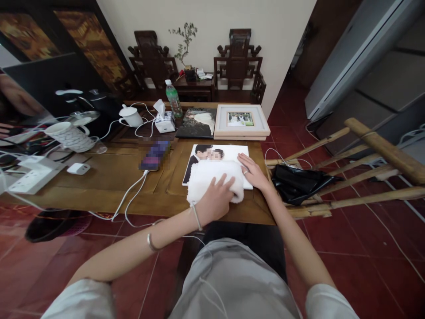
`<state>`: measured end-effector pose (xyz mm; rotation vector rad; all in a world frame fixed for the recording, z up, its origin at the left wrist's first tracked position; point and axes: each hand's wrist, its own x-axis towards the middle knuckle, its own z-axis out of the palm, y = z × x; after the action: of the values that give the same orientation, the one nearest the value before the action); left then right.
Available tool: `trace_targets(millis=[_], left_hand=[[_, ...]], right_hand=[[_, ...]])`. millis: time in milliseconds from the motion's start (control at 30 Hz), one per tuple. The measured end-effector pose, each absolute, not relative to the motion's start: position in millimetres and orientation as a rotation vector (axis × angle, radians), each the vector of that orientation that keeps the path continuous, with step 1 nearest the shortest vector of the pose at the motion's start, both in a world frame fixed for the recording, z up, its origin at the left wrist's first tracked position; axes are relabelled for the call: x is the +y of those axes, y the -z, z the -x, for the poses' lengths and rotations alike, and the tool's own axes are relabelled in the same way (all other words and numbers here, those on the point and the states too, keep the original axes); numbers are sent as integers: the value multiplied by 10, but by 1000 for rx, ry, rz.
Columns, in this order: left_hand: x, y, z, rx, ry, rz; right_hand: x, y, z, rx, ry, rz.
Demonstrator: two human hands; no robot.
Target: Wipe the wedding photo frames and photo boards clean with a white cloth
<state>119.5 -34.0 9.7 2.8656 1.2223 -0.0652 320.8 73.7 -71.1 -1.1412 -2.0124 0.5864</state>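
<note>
My left hand presses on a folded, fluffy white cloth, its fingers bent over the top and gripping it. Under the cloth lies a photo panel with a picture of two people on a white ground; the cloth covers its lower middle. On the panel's right edge rests my right hand, fingers stretched out and flat, a ring on one of them. Just behind the panel are a framed photo in a pale wooden frame and a dark photo panel showing a white dress.
Left along the wooden table are a phone on a cable, a power strip, a patterned mug, a lidded white cup, a tissue box and a green bottle. A bamboo rack holding a black bag stands right.
</note>
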Motion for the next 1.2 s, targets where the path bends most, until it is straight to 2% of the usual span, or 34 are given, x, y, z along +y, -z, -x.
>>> trace_targets(millis=[367,500,800,1067,1200], left_hand=[[985,25,-1269,1358,33,-2896],[815,44,-1308,1383,60,-2914],[-329,-14,-1225,1335,98,-2895],[460,1,-1178,1333,47,-2868],[581,33,-1331,1230,41,-2924]], right_hand=[[753,721,-3225,-2020,-601,1145],[753,726,-3218,-2027,-584,1152],[735,713,-3205,-2005,-593,1159],[718,678,-3210,-1930,-643,1173],[692,626,-3227,-1736,-657,1146]])
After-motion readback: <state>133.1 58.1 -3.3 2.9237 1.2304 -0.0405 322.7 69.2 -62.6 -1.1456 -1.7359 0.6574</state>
